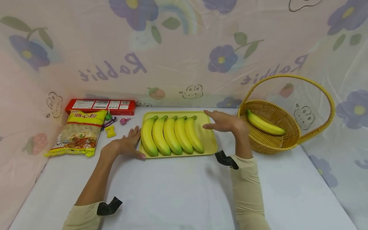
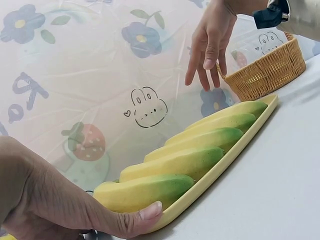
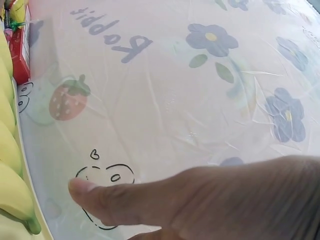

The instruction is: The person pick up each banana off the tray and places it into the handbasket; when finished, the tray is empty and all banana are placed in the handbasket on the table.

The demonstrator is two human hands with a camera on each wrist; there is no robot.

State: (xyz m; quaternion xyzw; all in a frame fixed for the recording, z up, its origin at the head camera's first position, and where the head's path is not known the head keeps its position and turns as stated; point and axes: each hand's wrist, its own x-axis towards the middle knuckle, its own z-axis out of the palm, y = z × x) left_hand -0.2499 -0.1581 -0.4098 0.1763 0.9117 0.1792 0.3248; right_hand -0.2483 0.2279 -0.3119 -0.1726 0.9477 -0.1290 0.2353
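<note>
Several yellow bananas with green tips [image 1: 171, 135] lie side by side on a pale yellow tray [image 1: 209, 140]. My left hand [image 1: 126, 145] is at the tray's left side, its thumb [image 2: 150, 211] against the near left corner and its fingers extended along the edge. Above the tray's right end, my right hand [image 1: 222, 121] is held in the air with fingers spread and nothing in them. To the right of that hand stands a wicker basket [image 1: 270, 148] with an arched handle; one more banana [image 1: 264, 124] lies inside it.
At the left lie a yellow bag of pasta [image 1: 79, 134], a red box [image 1: 120, 108], a pink lollipop [image 1: 123, 121], a green lollipop [image 1: 109, 117] and a yellow-wrapped candy [image 1: 110, 131]. A printed curtain [image 1: 178, 64] rises behind the white tabletop [image 1: 172, 191].
</note>
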